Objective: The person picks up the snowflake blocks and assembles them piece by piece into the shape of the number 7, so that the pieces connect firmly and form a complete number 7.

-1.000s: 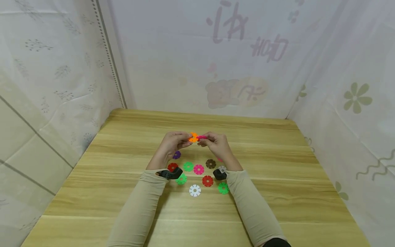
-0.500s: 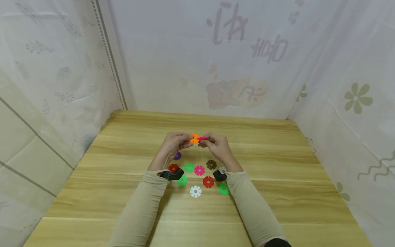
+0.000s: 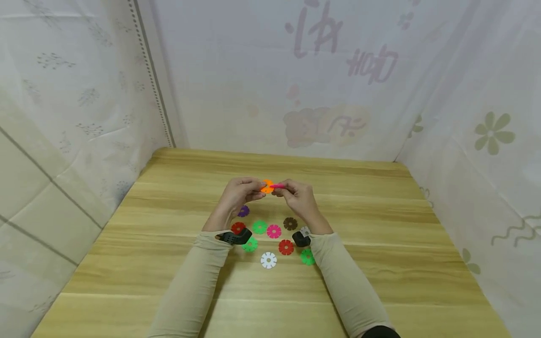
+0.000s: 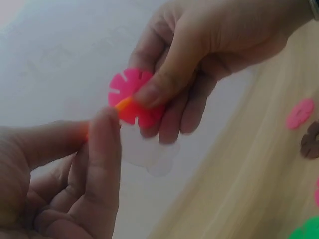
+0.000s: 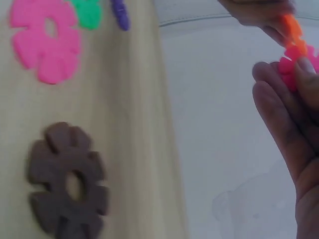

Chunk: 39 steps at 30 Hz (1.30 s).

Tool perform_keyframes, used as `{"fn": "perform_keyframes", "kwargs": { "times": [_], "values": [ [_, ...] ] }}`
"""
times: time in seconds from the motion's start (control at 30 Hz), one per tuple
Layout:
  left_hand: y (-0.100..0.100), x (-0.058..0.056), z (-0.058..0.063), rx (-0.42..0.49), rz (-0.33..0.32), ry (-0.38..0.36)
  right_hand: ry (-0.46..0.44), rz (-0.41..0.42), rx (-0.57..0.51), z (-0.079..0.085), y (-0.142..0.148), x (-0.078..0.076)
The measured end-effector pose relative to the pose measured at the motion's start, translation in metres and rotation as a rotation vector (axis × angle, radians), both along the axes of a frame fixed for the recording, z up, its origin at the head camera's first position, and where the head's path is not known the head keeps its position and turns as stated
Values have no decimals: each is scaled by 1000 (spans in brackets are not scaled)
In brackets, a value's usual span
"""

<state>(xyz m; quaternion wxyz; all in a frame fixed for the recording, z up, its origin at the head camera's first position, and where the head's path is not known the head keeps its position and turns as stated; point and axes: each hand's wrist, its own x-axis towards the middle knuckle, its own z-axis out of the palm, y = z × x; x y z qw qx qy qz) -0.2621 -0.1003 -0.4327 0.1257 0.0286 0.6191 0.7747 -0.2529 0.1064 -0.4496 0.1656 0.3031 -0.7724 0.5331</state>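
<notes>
Above the far half of the table, both hands meet over two flower-shaped notched plastic discs. The left hand (image 3: 242, 193) pinches an orange disc (image 3: 267, 190) between thumb and fingers. Opposite it, the right hand (image 3: 301, 199) pinches a pink disc (image 4: 122, 87), thumb on its face. The orange disc stands edge-on across the pink one in the left wrist view, their rims meeting at the notches. In the right wrist view the orange disc (image 5: 293, 32) joins the pink disc (image 5: 288, 67) at its edge. Fingertips hide parts of both.
Below the hands, several notched discs lie flat on the wooden table (image 3: 359, 281): purple (image 3: 243, 211), brown (image 3: 290, 224), pink (image 3: 274, 231), white (image 3: 268, 260), plus red (image 3: 286, 247) and green (image 3: 259, 227) ones. Patterned curtains (image 3: 236, 84) hang around the table.
Both hands stay nearly in place, still holding the two discs. The pink disc overlaps the orange disc's edge a little more than before.
</notes>
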Motion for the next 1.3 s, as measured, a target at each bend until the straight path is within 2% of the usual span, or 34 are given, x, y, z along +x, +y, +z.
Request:
{"fn": "perform_keyframes", "kwargs": {
  "times": [0.2, 0.37, 0.47, 0.57, 0.8, 0.9, 1.1, 1.3],
  "values": [
    [-4, -1, 2, -93, -35, 43, -138, 43, -14, 4, 6, -2],
    [-4, -1, 2, -192, -41, 110, -161, 84, -16, 4, 8, -4],
    [-3, -1, 2, -217, -48, 145, -181, 93, -22, 4, 7, -4],
    [-3, -1, 2, -199, -51, 153, -201, 88, -26, 5, 7, -3],
    [-8, -3, -1, -79, 3, 47, -237, 68, -54, -21, 18, -25],
    [-9, -3, -3, -56, -20, 41, -252, 50, -38, -20, 21, -25],
    [-4, -2, -5, -136, -76, 152, -239, 61, -25, -19, 22, -25],
    [1, -2, -6, -330, -64, 303, -226, 90, -15, -18, 19, -26]
  ]
}}
